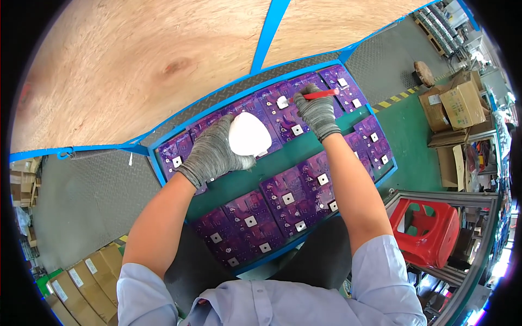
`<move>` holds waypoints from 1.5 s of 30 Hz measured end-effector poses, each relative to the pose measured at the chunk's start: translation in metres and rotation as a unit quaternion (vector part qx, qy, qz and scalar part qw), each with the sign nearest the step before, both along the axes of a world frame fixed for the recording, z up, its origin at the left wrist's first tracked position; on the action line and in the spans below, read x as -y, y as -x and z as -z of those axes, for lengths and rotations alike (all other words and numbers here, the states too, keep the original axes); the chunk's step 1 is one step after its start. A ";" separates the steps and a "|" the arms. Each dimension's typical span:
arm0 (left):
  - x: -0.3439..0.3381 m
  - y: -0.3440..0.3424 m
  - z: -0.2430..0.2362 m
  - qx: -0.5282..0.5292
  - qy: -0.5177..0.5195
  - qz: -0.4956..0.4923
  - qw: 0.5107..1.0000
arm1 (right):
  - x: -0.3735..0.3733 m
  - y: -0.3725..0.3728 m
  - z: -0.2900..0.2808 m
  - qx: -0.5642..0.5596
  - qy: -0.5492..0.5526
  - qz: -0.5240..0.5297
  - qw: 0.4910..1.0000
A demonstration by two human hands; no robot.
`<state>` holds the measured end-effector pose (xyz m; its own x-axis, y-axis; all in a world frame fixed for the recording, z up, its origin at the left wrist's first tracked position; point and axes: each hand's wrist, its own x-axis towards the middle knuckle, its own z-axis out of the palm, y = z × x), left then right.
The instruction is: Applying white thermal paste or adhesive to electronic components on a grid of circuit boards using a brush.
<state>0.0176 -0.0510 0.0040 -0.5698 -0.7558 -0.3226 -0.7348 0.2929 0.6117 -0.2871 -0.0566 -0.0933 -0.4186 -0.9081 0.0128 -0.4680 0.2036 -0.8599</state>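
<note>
A smooth, glossy, rounded white container is over the upper row of purple circuit boards, clamped in the grey-gloved fingers of the left hand. The right hand has its fingers closed on a slim red-handled tool, beside a white patch. Pale squares dot the boards across the green tabletop.

Left hand — white object, right hand — red tool

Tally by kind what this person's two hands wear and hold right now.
Grey gloves: 2
White rounded object: 1
Red-handled tool: 1
Total: 4
</note>
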 end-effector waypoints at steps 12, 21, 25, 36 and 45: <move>-0.005 -0.003 0.008 -0.009 0.088 -0.009 0.996 | -0.016 0.013 -0.011 -0.197 -0.066 -0.050 0.977; 0.000 -0.004 0.002 0.022 0.024 0.003 0.999 | -0.034 -0.002 -0.005 -0.248 0.036 -0.091 0.964; -0.002 -0.008 0.006 0.011 0.055 0.009 0.998 | -0.048 -0.002 -0.029 -0.118 -0.079 -0.055 0.988; -0.003 -0.005 0.009 -0.004 0.025 0.016 1.000 | -0.057 0.006 -0.031 -0.037 -0.055 -0.036 0.997; -0.004 -0.003 0.011 0.016 0.033 0.020 0.999 | -0.045 0.015 -0.038 0.073 -0.037 -0.112 0.990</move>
